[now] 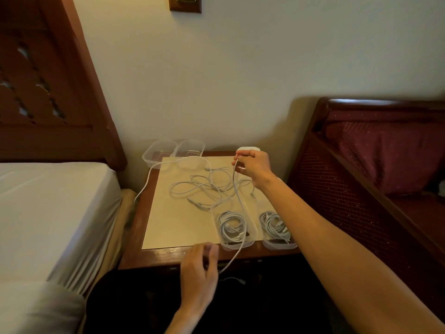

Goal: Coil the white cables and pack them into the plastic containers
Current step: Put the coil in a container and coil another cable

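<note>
My right hand (252, 167) is raised over the far right of the table and pinches a white cable (237, 196). That cable runs down toward me past the table's front edge to my left hand (198, 273), whose fingers curl at the cable near the edge. A loose tangle of white cables (202, 189) lies on the cream mat (168, 225). Two clear plastic containers at the front right, one (237, 245) beside the other (279, 245), each hold a coiled white cable. Two more clear containers, one (157, 153) and its neighbour (190, 150), stand at the back left.
The small wooden table (154, 256) stands between a bed with a white sheet (55, 213) on the left and a dark red cushioned bench (375, 165) on the right. One cable (144, 186) hangs off the table's left edge. A white object (248, 148) sits behind my right hand.
</note>
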